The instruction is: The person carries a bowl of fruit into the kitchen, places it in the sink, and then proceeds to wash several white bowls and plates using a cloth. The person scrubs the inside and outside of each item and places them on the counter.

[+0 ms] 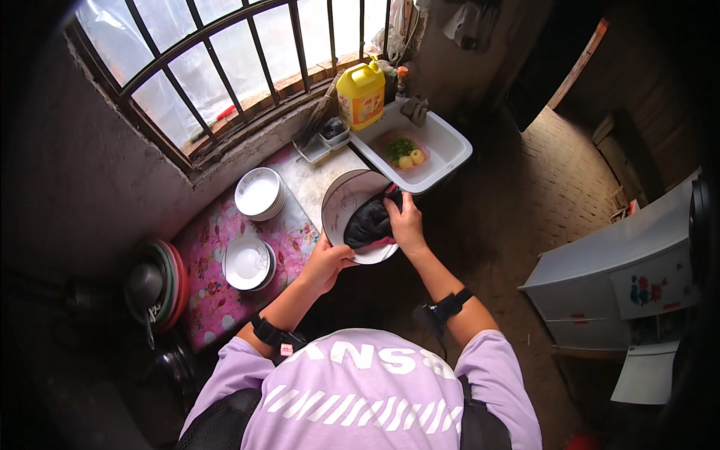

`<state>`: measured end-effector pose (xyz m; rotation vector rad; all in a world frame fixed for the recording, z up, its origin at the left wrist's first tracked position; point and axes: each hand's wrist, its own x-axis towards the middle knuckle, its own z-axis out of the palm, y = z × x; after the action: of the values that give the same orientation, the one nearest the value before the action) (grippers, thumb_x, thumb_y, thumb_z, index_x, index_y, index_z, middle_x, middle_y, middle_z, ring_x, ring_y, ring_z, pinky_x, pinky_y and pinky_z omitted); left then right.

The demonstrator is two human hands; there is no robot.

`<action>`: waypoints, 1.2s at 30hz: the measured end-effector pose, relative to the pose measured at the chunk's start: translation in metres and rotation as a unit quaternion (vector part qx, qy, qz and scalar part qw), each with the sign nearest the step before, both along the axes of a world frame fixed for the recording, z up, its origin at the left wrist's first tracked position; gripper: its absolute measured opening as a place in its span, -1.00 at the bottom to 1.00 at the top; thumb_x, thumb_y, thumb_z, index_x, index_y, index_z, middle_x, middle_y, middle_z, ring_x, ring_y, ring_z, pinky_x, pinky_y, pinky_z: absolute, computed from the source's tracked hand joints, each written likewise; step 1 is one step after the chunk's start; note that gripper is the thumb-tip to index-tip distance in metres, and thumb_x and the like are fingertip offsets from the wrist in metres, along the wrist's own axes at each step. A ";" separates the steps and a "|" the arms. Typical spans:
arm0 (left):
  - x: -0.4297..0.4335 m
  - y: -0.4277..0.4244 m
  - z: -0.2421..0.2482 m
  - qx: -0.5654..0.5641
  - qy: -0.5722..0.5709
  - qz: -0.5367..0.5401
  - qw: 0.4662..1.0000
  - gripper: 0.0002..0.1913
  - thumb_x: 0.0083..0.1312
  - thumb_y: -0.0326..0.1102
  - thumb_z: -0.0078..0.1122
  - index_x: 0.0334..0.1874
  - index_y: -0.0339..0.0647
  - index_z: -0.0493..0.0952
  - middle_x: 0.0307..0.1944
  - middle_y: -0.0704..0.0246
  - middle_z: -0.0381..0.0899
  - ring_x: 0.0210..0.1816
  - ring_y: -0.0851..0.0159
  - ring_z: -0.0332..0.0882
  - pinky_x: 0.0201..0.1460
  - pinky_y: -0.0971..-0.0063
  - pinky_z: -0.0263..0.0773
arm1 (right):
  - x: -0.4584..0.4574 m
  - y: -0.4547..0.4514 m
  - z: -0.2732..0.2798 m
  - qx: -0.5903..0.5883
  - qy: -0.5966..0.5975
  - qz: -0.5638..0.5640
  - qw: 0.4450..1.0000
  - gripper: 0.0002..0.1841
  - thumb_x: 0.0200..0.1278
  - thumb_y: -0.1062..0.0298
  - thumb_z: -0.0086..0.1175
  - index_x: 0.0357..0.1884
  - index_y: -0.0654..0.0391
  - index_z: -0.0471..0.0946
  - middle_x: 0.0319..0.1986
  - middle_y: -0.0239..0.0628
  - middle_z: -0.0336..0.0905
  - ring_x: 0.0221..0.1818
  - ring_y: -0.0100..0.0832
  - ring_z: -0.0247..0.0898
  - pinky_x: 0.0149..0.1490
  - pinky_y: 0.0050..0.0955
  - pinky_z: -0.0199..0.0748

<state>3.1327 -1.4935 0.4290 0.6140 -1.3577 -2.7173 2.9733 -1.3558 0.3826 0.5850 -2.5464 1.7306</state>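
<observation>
A white bowl with a dark rim and a printed pattern inside is held tilted in front of me. My left hand grips its lower left rim, thumb on the inner side. In my right hand is a dark grey cloth with pink edging, pressed against the bowl's inside. To the left, a stack of white bowls stands on a table with a pink floral cover. Nearer to me is a second, lower stack of white dishes.
A white sink holds a pink basket with greens and pale round produce. Behind it stands a yellow pump jug. A straw brush leans near small trays. Nested basins sit at the table's left edge.
</observation>
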 end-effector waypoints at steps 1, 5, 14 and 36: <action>-0.002 -0.001 -0.001 -0.003 0.002 0.014 1.000 -0.59 0.10 -0.65 0.07 0.04 -0.23 0.39 -0.24 0.36 0.56 -0.31 0.37 0.58 -0.28 0.47 0.54 | 0.006 0.000 -0.001 -0.009 0.001 -0.022 1.000 -0.56 0.23 0.22 0.22 0.00 0.28 0.33 -0.23 0.22 0.55 -0.13 0.20 0.48 -0.08 -0.01 0.42; -0.019 -0.005 -0.018 -0.032 0.043 0.075 0.996 -0.69 0.09 -0.64 0.06 -0.09 -0.24 0.45 -0.28 0.35 0.56 -0.39 0.38 0.53 -0.39 0.58 0.37 | 0.052 -0.008 0.004 -0.352 -0.219 0.036 0.909 -0.72 0.29 0.31 0.20 -0.04 0.17 0.45 -0.19 -0.29 0.58 -0.14 -0.47 0.51 -0.05 -0.44 0.48; -0.030 -0.046 0.019 -0.200 -0.031 -0.151 0.968 -0.41 0.05 -0.61 0.09 0.22 -0.21 0.37 -0.18 0.40 0.56 -0.25 0.43 0.54 -0.20 0.54 0.48 | 0.006 0.005 -0.002 -0.224 -0.057 0.054 0.971 -0.76 0.29 0.30 0.19 -0.14 0.26 0.56 -0.34 -0.36 0.61 -0.29 -0.50 0.47 -0.08 -0.44 0.45; -0.033 -0.023 0.016 -0.188 -0.022 -0.038 0.981 -0.70 0.09 -0.55 0.20 -0.09 -0.24 0.52 -0.31 0.44 0.59 -0.38 0.47 0.53 -0.31 0.52 0.46 | 0.029 -0.016 -0.017 -0.251 -0.147 0.002 0.957 -0.69 0.29 0.32 0.20 -0.02 0.26 0.49 -0.13 -0.29 0.60 -0.06 -0.43 0.47 0.08 -0.41 0.40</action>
<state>3.0999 -1.5165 0.4445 0.5999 -1.8747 -2.4103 3.0022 -1.3714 0.3659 0.3229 -2.1013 2.5005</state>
